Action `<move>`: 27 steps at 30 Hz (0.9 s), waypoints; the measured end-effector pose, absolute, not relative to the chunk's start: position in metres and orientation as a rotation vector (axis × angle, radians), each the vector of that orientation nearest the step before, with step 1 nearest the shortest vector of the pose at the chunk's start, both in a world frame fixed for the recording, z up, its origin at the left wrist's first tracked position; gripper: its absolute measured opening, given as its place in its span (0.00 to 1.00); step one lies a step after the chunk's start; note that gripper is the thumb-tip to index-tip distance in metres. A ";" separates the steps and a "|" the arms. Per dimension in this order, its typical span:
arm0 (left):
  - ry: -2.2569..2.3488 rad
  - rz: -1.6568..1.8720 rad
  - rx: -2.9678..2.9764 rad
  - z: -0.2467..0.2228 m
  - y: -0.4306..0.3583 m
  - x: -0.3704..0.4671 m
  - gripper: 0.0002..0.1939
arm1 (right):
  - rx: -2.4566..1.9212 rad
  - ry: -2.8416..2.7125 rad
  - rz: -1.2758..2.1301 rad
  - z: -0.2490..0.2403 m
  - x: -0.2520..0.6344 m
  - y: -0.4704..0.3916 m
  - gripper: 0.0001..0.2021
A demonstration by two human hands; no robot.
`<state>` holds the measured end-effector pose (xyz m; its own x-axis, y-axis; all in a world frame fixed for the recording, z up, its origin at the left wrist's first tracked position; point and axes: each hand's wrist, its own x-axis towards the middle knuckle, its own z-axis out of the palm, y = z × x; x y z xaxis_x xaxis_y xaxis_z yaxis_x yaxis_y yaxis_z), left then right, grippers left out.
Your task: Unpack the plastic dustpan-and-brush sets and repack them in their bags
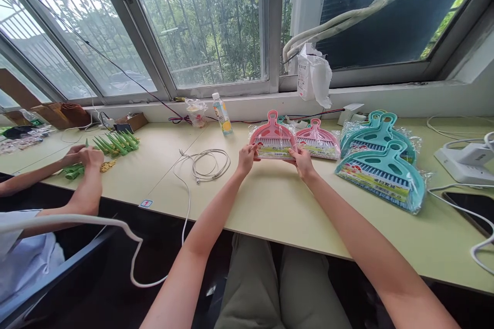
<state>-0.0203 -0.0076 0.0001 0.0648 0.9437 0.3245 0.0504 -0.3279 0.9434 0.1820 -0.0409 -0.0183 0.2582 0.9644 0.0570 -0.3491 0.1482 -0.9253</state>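
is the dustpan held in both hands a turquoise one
No, the left hand and right hand hold a pink dustpan.

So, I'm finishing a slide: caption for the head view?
Left hand and right hand grip a wrapped pink dustpan set, with teal sets on the right.

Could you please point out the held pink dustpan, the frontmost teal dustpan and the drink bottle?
Held pink dustpan (273, 131): head view, upper middle of pan.
Frontmost teal dustpan (376, 181): head view, printed label.
Drink bottle (223, 115): head view, middle of its body.
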 end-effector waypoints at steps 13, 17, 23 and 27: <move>1.053 1.780 1.619 0.009 -0.028 -0.015 0.24 | -0.814 -0.892 1.125 -0.006 0.172 -0.046 0.18; 1.073 1.836 1.636 0.011 -0.031 -0.016 0.23 | -0.818 -0.866 1.121 -0.005 0.169 -0.046 0.19; 1.015 1.730 1.686 0.011 -0.031 -0.014 0.21 | -0.868 -0.825 1.099 -0.009 0.174 -0.045 0.17; 1.041 1.768 1.666 0.007 -0.026 -0.015 0.21 | -0.881 -0.849 1.085 -0.011 0.173 -0.045 0.16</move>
<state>-0.0151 -0.0263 0.0073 -0.1319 0.7861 0.6039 0.1465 -0.5871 0.7962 0.1735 -0.0455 -0.0109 0.2446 0.9598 0.1375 -0.3640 0.2223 -0.9045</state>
